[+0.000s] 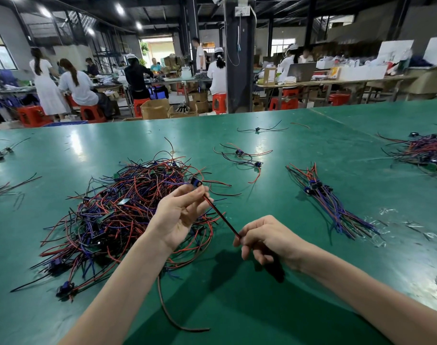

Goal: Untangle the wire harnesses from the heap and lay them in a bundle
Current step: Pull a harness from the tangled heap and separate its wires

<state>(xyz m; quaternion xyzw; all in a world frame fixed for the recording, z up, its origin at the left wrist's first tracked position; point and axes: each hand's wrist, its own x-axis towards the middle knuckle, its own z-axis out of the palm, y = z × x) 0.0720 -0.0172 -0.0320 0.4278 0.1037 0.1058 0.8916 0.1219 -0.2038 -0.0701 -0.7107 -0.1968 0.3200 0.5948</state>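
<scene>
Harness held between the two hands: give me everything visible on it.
The held harness is red and black insulated wire, pulled straight and slanting above the green table. Its blue-and-black connector sits at the left hand fingertips; the right hand pinches the wires lower down. It hangs beside the tangled heap.

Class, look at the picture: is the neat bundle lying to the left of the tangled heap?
No, the bundle lies right of the heap.

Layout of the work table

A tangled heap (127,215) is spread on the table (312,282) at the left; a laid bundle (329,202) is placed well apart to its right. Between them, raised above the table, one harness (220,215) is stretched from the left hand (180,215) to the right hand (264,240).
</scene>
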